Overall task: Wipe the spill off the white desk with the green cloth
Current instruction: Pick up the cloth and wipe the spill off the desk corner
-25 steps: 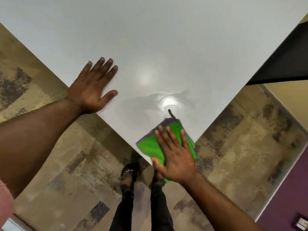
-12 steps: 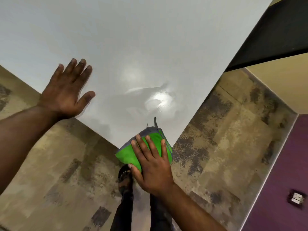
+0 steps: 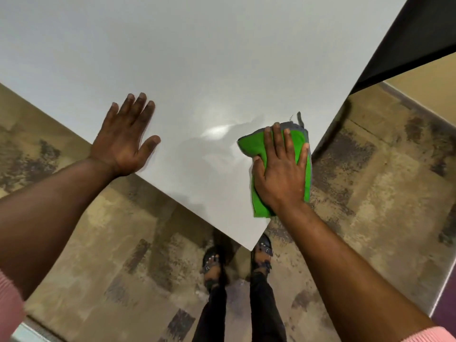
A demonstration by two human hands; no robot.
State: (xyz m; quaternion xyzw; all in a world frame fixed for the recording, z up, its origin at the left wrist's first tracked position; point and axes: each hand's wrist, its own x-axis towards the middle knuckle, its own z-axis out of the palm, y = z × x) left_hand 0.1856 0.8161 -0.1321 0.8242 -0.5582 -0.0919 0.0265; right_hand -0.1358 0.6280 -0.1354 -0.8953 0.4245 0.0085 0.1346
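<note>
my right hand [image 3: 280,169] presses flat on the green cloth [image 3: 256,144] at the white desk [image 3: 197,58]'s right edge; the spill [image 3: 217,130] lies just left, toward my open left hand [image 3: 125,141].

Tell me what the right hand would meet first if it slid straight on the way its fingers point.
The right hand, flat on the folded green cloth, points up the white desk. The way looks free: only bare desktop ahead, though the desk's right edge runs close beside it.
</note>
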